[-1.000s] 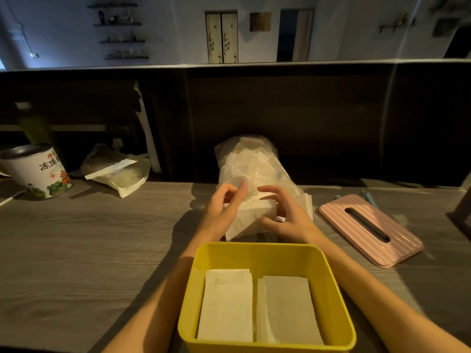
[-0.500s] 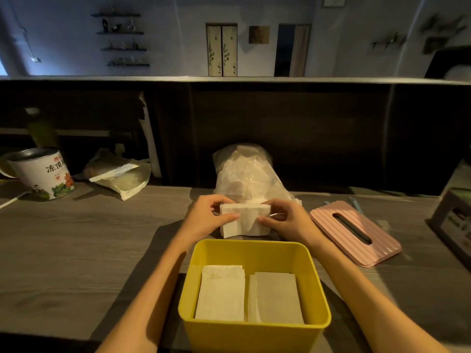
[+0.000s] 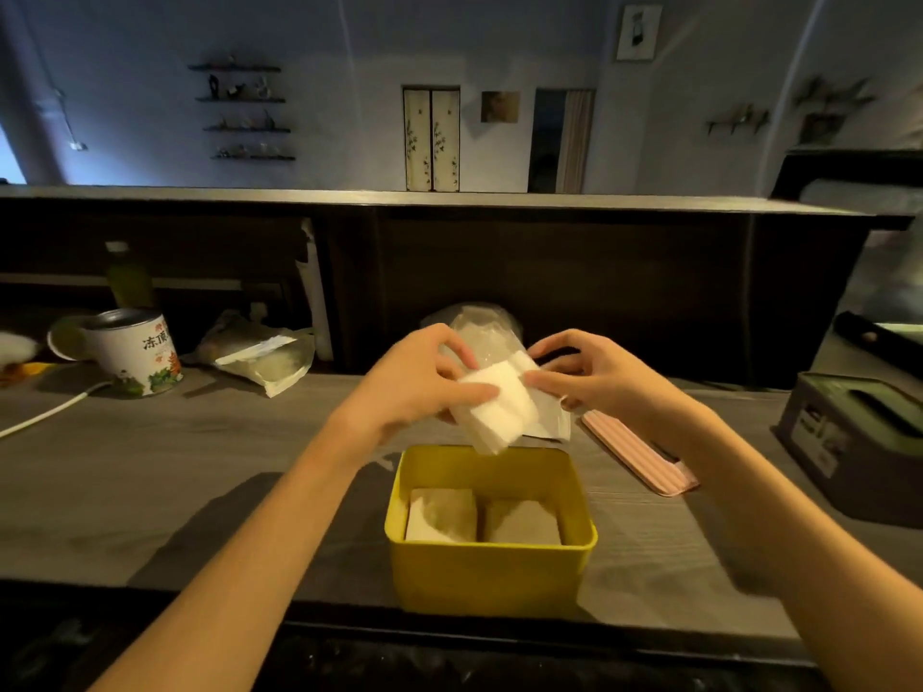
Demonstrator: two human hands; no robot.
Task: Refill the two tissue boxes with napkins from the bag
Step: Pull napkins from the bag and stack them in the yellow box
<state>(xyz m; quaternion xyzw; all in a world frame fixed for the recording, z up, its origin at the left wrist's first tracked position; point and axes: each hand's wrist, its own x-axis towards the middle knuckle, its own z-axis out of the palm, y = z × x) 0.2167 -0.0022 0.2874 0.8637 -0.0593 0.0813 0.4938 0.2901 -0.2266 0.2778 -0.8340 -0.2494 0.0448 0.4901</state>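
Observation:
A white stack of napkins hangs tilted above the back rim of the open yellow tissue box. My left hand grips the stack's left side, thumb in front. My right hand pinches its upper right corner. Two napkin piles lie side by side in the yellow box. The clear plastic napkin bag stands behind my hands, mostly hidden. The pink slotted lid lies flat to the right of the box. A dark green tissue box sits at the far right.
At the left of the wooden counter stand a printed tin can and a crumpled plastic packet, with a white cable trailing forward. A dark raised counter wall closes the back.
Both hands have lifted the napkin stack off the counter in front of the bag and tilted it over the yellow box. The view has pulled back, showing the dark green box.

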